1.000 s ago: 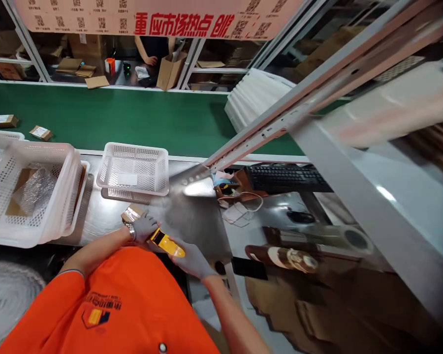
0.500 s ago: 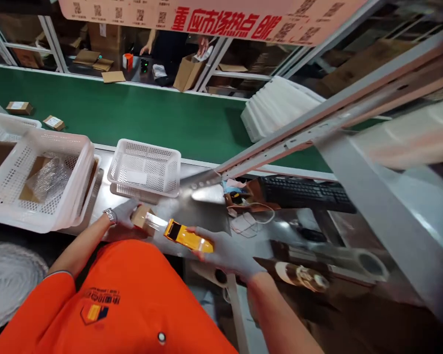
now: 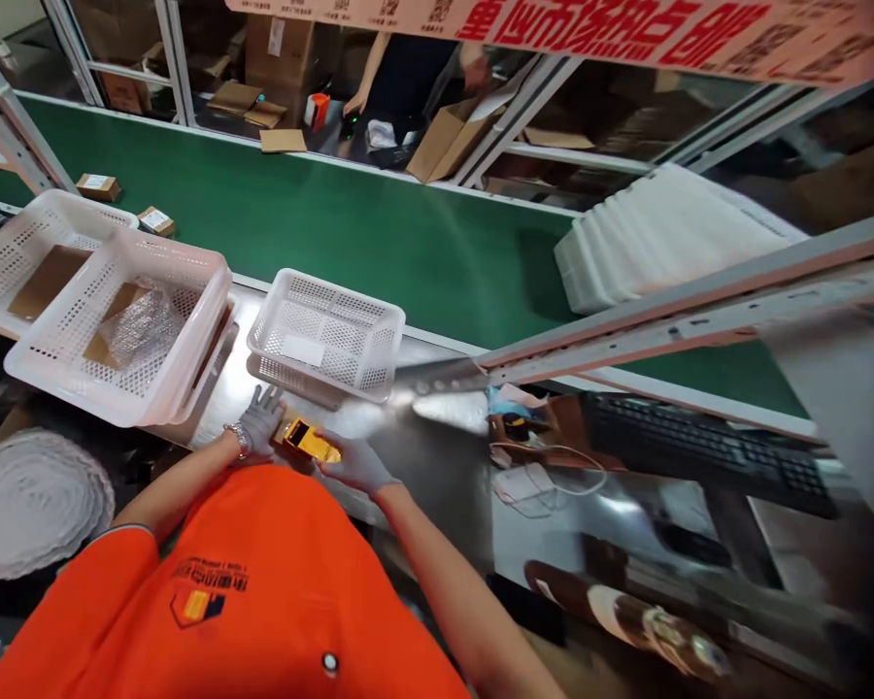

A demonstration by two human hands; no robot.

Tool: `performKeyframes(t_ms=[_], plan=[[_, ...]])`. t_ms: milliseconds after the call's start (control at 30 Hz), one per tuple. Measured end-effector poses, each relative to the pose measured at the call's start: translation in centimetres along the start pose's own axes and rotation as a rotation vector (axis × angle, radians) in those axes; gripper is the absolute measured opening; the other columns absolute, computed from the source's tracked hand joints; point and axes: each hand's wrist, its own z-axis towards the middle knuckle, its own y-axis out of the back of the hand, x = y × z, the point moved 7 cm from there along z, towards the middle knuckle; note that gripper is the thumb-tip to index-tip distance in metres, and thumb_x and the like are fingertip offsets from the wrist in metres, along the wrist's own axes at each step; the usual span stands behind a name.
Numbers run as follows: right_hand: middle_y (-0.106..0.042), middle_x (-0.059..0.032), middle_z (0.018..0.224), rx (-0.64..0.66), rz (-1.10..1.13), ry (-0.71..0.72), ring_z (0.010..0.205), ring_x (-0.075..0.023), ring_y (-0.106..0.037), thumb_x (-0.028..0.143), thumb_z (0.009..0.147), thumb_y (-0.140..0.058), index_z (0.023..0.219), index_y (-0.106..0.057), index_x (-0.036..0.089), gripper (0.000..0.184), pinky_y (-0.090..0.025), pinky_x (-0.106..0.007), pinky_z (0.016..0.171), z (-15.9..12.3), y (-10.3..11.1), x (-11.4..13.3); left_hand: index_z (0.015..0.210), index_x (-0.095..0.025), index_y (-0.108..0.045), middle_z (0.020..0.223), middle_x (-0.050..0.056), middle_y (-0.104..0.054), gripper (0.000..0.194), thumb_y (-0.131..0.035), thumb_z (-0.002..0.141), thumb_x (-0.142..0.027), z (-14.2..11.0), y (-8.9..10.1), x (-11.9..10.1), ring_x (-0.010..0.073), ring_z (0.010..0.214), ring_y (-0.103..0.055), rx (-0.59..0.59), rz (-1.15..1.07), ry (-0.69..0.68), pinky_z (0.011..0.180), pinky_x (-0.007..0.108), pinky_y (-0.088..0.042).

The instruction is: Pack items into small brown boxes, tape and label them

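Note:
My left hand [image 3: 260, 423], gloved in grey with a metal watch at the wrist, has its fingers spread beside a small cardboard box [image 3: 281, 433]. My gloved right hand [image 3: 360, 464] is closed around a yellow tape dispenser [image 3: 319, 445] with a dark end. That dark end lies against the box, close in front of my orange shirt. Most of the box is hidden by the dispenser and my left hand. Both hands are over the near edge of the metal table [image 3: 437, 442].
A white basket [image 3: 400, 335] stands ahead; stacked baskets [image 3: 225, 277] holding cardboard and bubble wrap are left. Beyond runs a green conveyor belt [image 3: 408, 233] with small boxes and white stacked trays [image 3: 648, 233]. A keyboard [image 3: 699, 451] and metal frame [image 3: 699, 335] are right. Another person's hand [image 3: 356, 100] is across the belt.
My right hand has brought the tape dispenser left, up to the box; the clear strip stretched between them no longer shows. My left fingers have spread. The view has shifted left.

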Motion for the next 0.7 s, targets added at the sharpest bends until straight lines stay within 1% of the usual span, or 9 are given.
performKeyframes(t_ms=[100, 167, 233, 300, 400, 533, 633, 700], plan=[[-0.092, -0.0074, 0.128, 0.028, -0.015, 0.004, 0.12, -0.0344, -0.088, 0.04, 0.092, -0.084, 0.165, -0.072, 0.029, 0.075, -0.068, -0.039, 0.104, -0.5, 0.8, 0.1, 0.18, -0.001, -0.041, 0.193, 0.036, -0.02, 0.125, -0.088, 0.075, -0.05, 1.1, -2.4, -1.4, 0.0573, 0.179, -0.018, 0.081, 0.07, 0.023, 0.143, 0.079, -0.001], [-0.09, -0.0086, 0.134, 0.06, -0.042, 0.008, 0.124, -0.0355, -0.086, 0.04, 0.093, -0.083, 0.167, -0.071, 0.028, 0.076, -0.067, -0.039, 0.105, -1.3, 1.7, 0.4, 0.182, -0.003, -0.039, 0.194, 0.034, -0.017, 0.121, -0.085, 0.079, -0.047, 1.6, -3.1, -1.5, 0.0562, 0.181, -0.015, 0.104, 0.109, 0.03, 0.144, 0.079, 0.001], [-0.09, -0.0106, 0.136, 0.096, -0.115, -0.009, 0.126, -0.0382, -0.086, 0.04, 0.092, -0.083, 0.166, -0.072, 0.028, 0.076, -0.066, -0.041, 0.106, -2.4, 2.9, 0.6, 0.182, -0.003, -0.039, 0.194, 0.033, -0.017, 0.119, -0.084, 0.08, -0.043, 1.8, -3.3, -1.3, 0.0559, 0.181, -0.015, 0.101, 0.101, 0.024, 0.144, 0.078, 0.001], [-0.091, -0.0125, 0.128, 0.131, -0.211, -0.043, 0.121, -0.0407, -0.087, 0.041, 0.091, -0.083, 0.164, -0.074, 0.028, 0.075, -0.066, -0.044, 0.103, -3.6, 4.2, 0.6, 0.182, -0.004, -0.041, 0.194, 0.033, -0.017, 0.116, -0.084, 0.08, -0.039, 1.8, -3.1, -1.1, 0.0563, 0.181, -0.015, 0.101, 0.075, 0.016, 0.144, 0.079, 0.001], [-0.092, -0.0125, 0.115, 0.163, -0.29, -0.092, 0.111, -0.0407, -0.088, 0.04, 0.088, -0.084, 0.161, -0.077, 0.031, 0.074, -0.065, -0.043, 0.095, -4.6, 5.5, 0.9, 0.179, -0.005, -0.045, 0.195, 0.032, -0.017, 0.107, -0.083, 0.084, -0.036, 1.7, -3.0, -1.0, 0.0558, 0.181, -0.014, 0.102, 0.058, 0.021, 0.145, 0.078, 0.002], [-0.092, -0.0107, 0.11, 0.159, -0.296, -0.117, 0.107, -0.0379, -0.088, 0.039, 0.086, -0.086, 0.158, -0.08, 0.034, 0.072, -0.063, -0.039, 0.091, -4.9, 6.1, 1.4, 0.179, -0.005, -0.046, 0.194, 0.032, -0.021, 0.097, -0.077, 0.091, -0.031, 1.8, -3.0, -1.1, 0.0526, 0.182, -0.016, 0.106, 0.077, 0.03, 0.146, 0.076, -0.001], [-0.092, -0.0091, 0.112, 0.144, -0.279, -0.101, 0.106, -0.0355, -0.087, 0.039, 0.085, -0.087, 0.157, -0.081, 0.035, 0.072, -0.063, -0.036, 0.09, -5.6, 6.4, 0.7, 0.179, -0.007, -0.044, 0.194, 0.031, -0.022, 0.1, -0.08, 0.089, -0.031, 1.9, -3.1, -1.0, 0.0542, 0.181, -0.019, 0.112, 0.092, 0.033, 0.145, 0.078, -0.005], [-0.092, -0.0105, 0.11, 0.103, -0.244, -0.091, 0.101, -0.0349, -0.087, 0.038, 0.082, -0.09, 0.152, -0.084, 0.03, 0.071, -0.062, -0.036, 0.086, -6.1, 6.7, 0.0, 0.18, -0.006, -0.043, 0.193, 0.032, -0.022, 0.104, -0.082, 0.088, -0.032, 2.0, -3.2, -1.0, 0.0552, 0.18, -0.02, 0.112, 0.103, 0.034, 0.145, 0.078, -0.005]])
